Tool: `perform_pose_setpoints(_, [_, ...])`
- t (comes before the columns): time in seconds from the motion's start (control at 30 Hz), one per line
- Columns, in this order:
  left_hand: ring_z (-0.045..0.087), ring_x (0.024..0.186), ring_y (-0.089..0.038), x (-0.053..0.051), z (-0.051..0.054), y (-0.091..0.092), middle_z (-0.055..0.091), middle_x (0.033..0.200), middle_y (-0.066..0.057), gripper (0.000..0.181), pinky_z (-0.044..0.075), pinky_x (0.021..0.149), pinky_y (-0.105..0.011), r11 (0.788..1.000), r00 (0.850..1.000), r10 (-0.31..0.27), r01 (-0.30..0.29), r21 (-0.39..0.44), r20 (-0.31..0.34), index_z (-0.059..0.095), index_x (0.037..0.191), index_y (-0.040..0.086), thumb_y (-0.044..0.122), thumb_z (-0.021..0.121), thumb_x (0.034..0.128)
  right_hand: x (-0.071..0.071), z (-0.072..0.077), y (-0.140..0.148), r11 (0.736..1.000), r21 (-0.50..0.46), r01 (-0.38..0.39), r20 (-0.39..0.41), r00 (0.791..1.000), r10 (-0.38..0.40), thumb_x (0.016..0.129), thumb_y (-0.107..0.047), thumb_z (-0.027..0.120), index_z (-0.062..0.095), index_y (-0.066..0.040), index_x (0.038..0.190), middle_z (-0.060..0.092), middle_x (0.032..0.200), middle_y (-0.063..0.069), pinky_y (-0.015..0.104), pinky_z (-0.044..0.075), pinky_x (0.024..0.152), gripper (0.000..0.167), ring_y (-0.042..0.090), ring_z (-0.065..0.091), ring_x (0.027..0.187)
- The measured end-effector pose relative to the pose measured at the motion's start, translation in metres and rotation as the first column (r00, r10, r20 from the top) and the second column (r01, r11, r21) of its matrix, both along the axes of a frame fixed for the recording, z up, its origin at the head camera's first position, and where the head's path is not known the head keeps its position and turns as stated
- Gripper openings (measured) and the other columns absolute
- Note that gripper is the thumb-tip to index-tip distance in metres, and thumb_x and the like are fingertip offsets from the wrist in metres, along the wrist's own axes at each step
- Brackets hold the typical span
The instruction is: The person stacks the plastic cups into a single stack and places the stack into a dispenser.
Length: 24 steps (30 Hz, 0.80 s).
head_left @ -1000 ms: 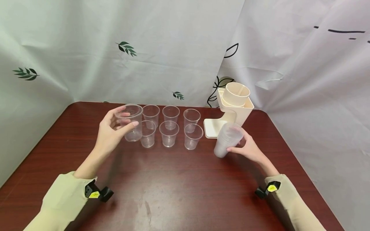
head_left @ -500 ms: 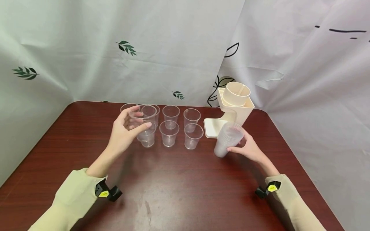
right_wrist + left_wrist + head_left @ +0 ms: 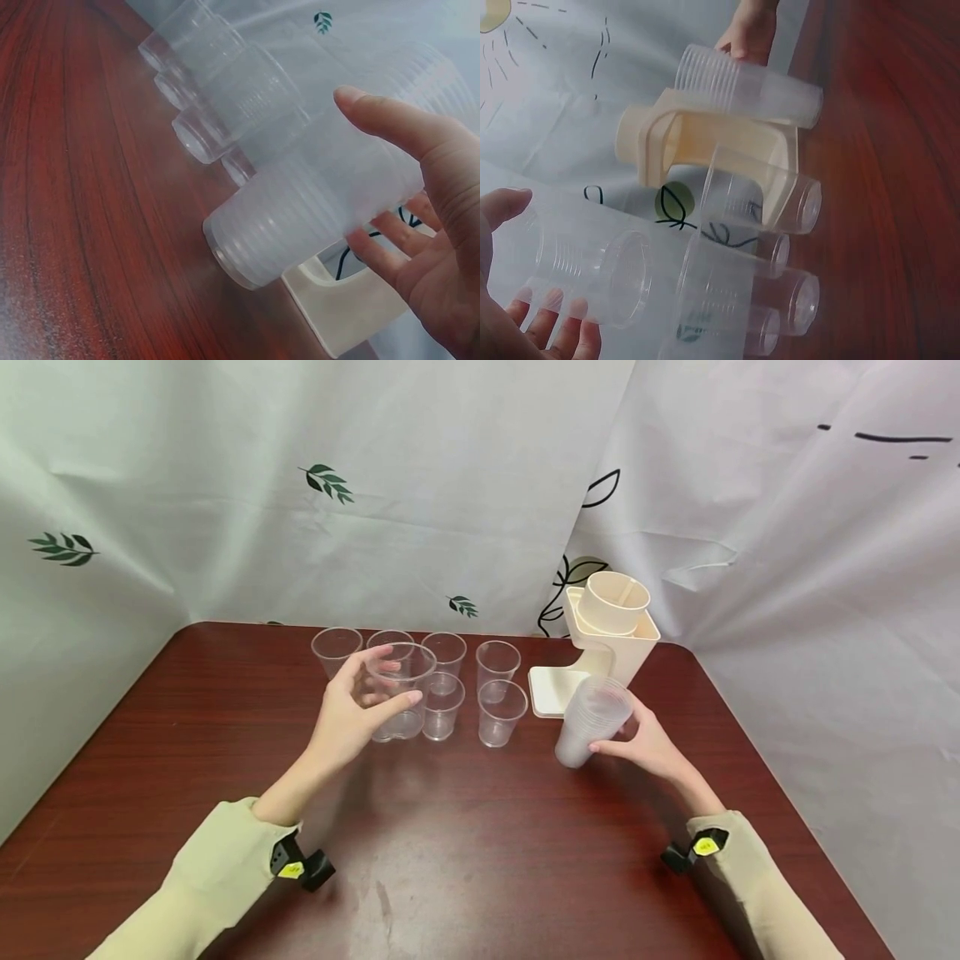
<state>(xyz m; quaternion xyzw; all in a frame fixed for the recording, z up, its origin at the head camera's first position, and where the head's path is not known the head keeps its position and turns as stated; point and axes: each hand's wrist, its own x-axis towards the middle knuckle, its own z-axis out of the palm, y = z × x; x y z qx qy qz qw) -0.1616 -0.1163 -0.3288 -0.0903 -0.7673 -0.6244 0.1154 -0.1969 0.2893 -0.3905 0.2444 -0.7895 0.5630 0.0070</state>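
In the head view we see the left hand [image 3: 345, 714] pinching a clear plastic cup [image 3: 410, 677] by its sides, likely to keep it upright, near standing cups [image 3: 501, 714]; the right hand [image 3: 648, 745] grips the nested stack [image 3: 583, 728] beside the cream dispenser [image 3: 630, 650]. The left wrist view shows that cup off the table [image 3: 885, 202]. In the right wrist view, thumb and fingers [image 3: 381, 259] clasp the tilted stack, probably keeping it together
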Motion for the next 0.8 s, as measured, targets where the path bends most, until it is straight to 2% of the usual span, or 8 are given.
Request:
perform_pose_setpoints(0.27, [0.061, 0.092, -0.006, -0.003, -0.003, 0.013, 0.062, 0.118, -0.012, 0.062, 0.05, 0.084, -0.017, 1.0, 1.0, -0.024, 0.025, -0.011, 0.014, 0.049, 0.135, 0.01, 0.009, 0.077, 0.0789, 0.0, 0.001, 0.0, 1.0, -0.009, -0.007, 0.0, 1.0, 0.007, 0.069, 0.015, 0.076, 0.035, 0.001, 0.143, 0.054, 0.126, -0.011, 0.018, 0.055, 0.081, 0.087, 0.002, 0.06, 0.103])
perform_pose_setpoints(0.53, [0.062, 0.097, -0.018, -0.005, -0.004, 0.025, 0.063, 0.12, -0.016, 0.061, 0.051, 0.087, -0.025, 0.998, 0.998, -0.058, 0.058, -0.02, 0.008, 0.05, 0.134, 0.009, 0.01, 0.077, 0.0787, -0.001, 0.0, 0.0, 1.0, -0.021, -0.019, 0.007, 1.0, 0.019, 0.068, 0.016, 0.076, 0.035, 0.0, 0.143, 0.055, 0.125, -0.01, 0.018, 0.055, 0.081, 0.086, 0.002, 0.061, 0.103])
perform_pose_setpoints(0.8, [0.065, 0.093, -0.016, -0.004, -0.001, 0.036, 0.062, 0.122, -0.016, 0.063, 0.053, 0.085, -0.027, 0.994, 0.994, -0.109, 0.109, -0.016, 0.027, 0.05, 0.134, 0.014, 0.013, 0.078, 0.0782, -0.002, 0.001, 0.001, 1.0, -0.01, -0.014, 0.016, 1.0, 0.014, 0.069, 0.014, 0.076, 0.035, 0.0, 0.142, 0.055, 0.124, -0.01, 0.019, 0.056, 0.079, 0.085, 0.002, 0.061, 0.102])
